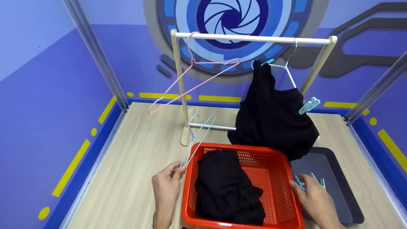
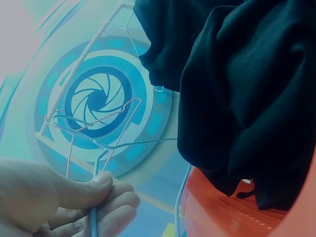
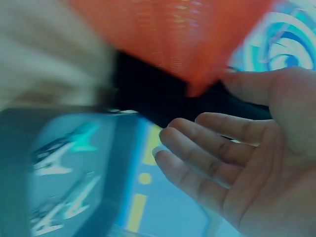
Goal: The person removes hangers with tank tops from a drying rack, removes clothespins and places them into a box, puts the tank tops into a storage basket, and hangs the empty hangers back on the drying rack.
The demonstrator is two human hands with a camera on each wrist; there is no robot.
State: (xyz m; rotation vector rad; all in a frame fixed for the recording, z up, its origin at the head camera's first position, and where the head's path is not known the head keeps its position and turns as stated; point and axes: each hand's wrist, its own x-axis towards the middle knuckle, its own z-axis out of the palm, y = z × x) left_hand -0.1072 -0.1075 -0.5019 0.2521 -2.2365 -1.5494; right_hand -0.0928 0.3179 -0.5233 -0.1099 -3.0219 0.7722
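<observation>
My left hand (image 1: 168,183) pinches a light blue wire hanger (image 2: 94,219) between thumb and fingers, at the left rim of a red plastic basket (image 1: 238,146). The hanger's hook points up and away from the hand. Inside the basket, a crumpled black garment (image 1: 225,187) fills the left side. My right hand (image 1: 314,194) is at the basket's right side, partly over a dark grey tray (image 1: 345,194). In the right wrist view its fingers (image 3: 212,143) are relaxed and hold nothing. Several clothespins (image 3: 74,197) lie in the tray.
Behind the basket stands a rack with a white top bar (image 1: 251,38). A pink hanger (image 1: 208,81) hangs at its left. At its right, a black garment (image 1: 270,117) hangs on a white hanger (image 1: 290,76), with blue clothespins (image 1: 309,106) on it. Patterned walls enclose the table (image 1: 136,152).
</observation>
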